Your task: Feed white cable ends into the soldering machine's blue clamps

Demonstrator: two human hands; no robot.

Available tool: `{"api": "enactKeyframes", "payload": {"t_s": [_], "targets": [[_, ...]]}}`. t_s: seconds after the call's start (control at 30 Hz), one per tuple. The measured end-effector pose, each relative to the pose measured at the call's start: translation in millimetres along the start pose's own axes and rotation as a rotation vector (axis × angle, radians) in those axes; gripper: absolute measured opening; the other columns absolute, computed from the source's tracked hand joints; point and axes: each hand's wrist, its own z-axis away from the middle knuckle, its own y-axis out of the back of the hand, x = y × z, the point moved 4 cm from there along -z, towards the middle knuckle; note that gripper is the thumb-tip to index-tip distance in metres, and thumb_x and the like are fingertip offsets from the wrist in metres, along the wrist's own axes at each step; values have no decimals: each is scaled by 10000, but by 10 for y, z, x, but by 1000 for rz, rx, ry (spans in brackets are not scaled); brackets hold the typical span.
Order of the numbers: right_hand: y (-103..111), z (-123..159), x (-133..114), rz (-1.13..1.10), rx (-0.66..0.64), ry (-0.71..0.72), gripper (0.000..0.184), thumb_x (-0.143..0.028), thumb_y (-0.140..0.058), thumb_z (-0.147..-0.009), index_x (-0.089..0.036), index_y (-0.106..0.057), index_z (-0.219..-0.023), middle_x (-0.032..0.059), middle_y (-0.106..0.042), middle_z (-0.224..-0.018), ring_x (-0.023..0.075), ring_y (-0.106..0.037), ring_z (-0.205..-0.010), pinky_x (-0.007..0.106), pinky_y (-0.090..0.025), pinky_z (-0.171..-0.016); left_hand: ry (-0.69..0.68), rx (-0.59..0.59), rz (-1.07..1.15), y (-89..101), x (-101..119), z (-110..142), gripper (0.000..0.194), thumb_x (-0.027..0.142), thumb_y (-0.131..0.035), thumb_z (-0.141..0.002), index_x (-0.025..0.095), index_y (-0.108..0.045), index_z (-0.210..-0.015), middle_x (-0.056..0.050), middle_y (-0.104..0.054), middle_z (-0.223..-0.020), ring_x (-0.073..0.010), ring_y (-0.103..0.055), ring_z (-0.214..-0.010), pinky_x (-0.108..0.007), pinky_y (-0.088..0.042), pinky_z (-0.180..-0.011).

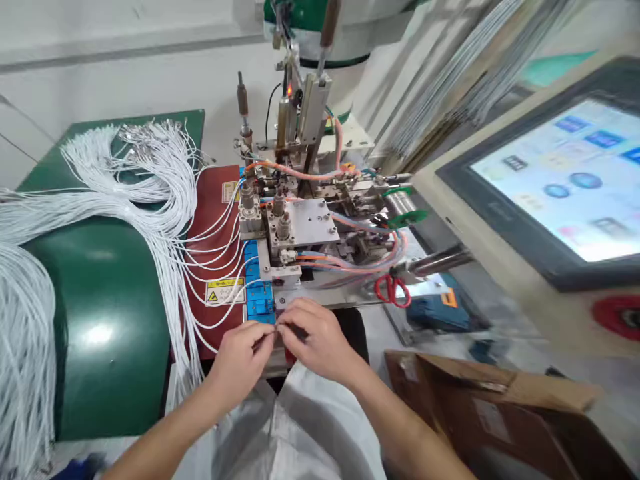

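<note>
My left hand (243,355) and my right hand (316,339) meet fingertip to fingertip at the near end of the machine. Both are closed in a pinch; whatever lies between the fingertips is too small to make out. Just beyond them is a row of blue fixture blocks (260,298). Several white cables (220,255) run from the left into these blocks, over a red plate (213,190). Past the blocks stands a metal machine (313,223) with orange and clear air tubes.
Thick bundles of white cables (115,207) lie on a green surface (110,320) at left. Red-handled scissors (393,291) rest beside the machine. A touchscreen panel (565,167) juts in at right, above a cardboard box (480,400). A red knob (617,317) sits on the panel.
</note>
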Motion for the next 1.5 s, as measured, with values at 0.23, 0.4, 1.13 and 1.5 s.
{"api": "enactKeyframes", "payload": {"t_s": [0.23,0.4,1.13,1.5], "targets": [[-54,6,42,-326,183,-207,152,-145,-509,-787,-174,-635,-707,37,-603,-679,145,-542,-650,262,-435,-599,158,103,319,-6,-150,-13,207,282,-463,-834,170,-631,-787,7,-594,-629,-121,-550,-585,-218,-435,-581],[-213,73,110,-683,362,-434,111,-173,-572,-746,-172,-655,-672,34,-612,-684,146,-574,-656,264,-459,-605,196,220,582,-90,-126,4,186,289,-504,-819,154,-632,-799,-7,-622,-691,-117,-572,-624,-204,-468,-587],[-128,159,-90,221,574,44,82,-137,-588,-755,-172,-636,-810,56,-608,-723,165,-554,-667,305,-472,-634,258,305,589,-116,-106,18,229,309,-548,-787,152,-687,-880,-39,-687,-753,-139,-621,-642,-209,-515,-572],[-159,91,27,-120,501,-252,132,-142,-537,-773,-171,-611,-667,24,-584,-643,129,-543,-581,241,-449,-522,238,319,589,-144,-155,-22,221,323,-528,-793,154,-665,-834,-16,-654,-694,-109,-584,-556,-179,-485,-496]]}}
